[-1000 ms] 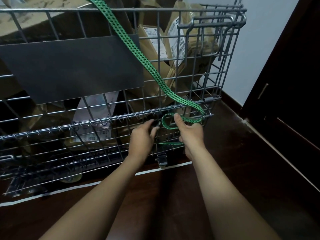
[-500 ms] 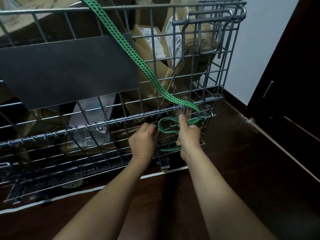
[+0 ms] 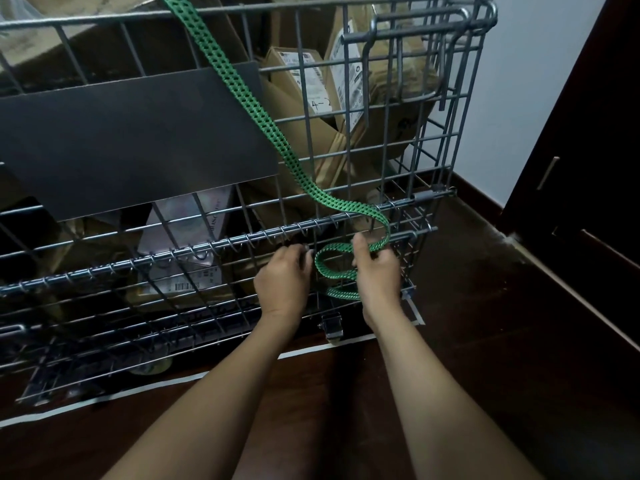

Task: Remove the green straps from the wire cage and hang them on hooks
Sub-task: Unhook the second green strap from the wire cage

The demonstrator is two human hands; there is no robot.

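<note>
A green perforated strap [image 3: 256,112] runs diagonally from the top left of the wire cage [image 3: 446,140] down its front, then curls into a loop by the lower right wires. My right hand [image 3: 375,271] pinches that loop between thumb and fingers. My left hand [image 3: 284,275] sits just left of the loop, fingers curled against the cage wires; what they hold is hidden. No hooks for hanging are in view.
The cage holds cardboard boxes [image 3: 304,84] with labels, and a dark panel [image 3: 131,140] covers its upper front. A caster [image 3: 332,329] stands under the cage on the dark wooden floor, by a white tape line [image 3: 145,388]. A dark door [image 3: 588,174] is on the right.
The view has drawn closer to the cage. The strap's loop has tightened and dropped slightly as my right hand worked it; my left hand stayed beside it on the wires.
</note>
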